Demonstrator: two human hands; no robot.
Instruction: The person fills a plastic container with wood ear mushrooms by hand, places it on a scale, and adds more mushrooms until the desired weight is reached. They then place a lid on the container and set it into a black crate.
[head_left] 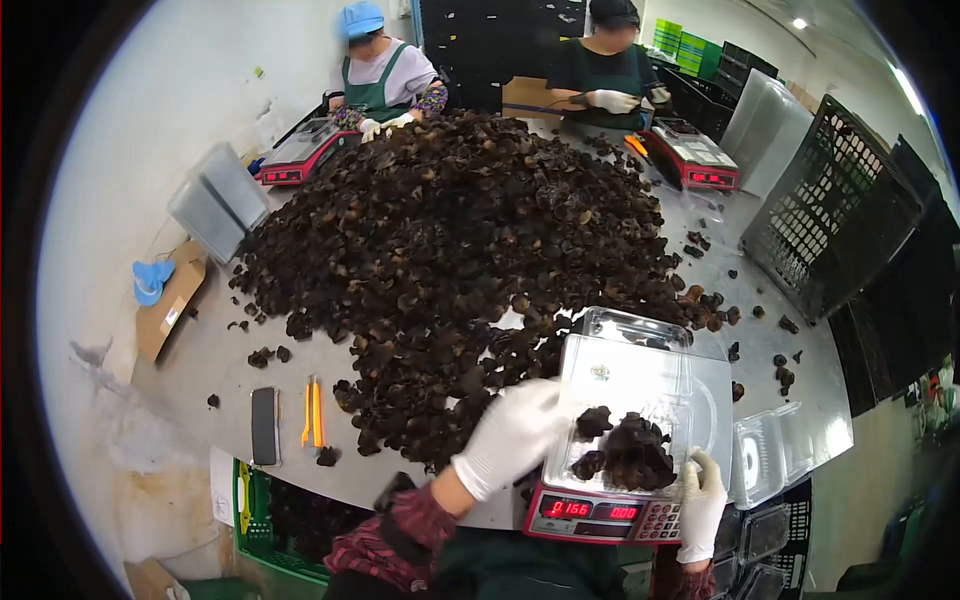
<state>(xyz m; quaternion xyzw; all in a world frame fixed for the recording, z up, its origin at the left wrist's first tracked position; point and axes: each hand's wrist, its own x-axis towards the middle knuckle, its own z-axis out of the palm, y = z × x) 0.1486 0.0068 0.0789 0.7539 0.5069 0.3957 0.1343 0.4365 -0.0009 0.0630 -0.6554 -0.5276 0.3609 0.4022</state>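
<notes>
My left hand, in a white glove, is at the left side of a clear plastic container on a red-framed digital scale. Its fingers are blurred, so I cannot see whether they hold anything. My right hand, also gloved, has its fingers bent around the container's right edge. Inside the container lie several dark wood ear mushrooms. The scale's red display reads about 0.166 and 0.00. A large heap of wood ear mushrooms spreads just beyond my hands.
A phone and orange cutters lie on the metal table at left. Two people in aprons stand across it beside a left scale and a right scale. A black crate leans at right; clear lids lie nearby.
</notes>
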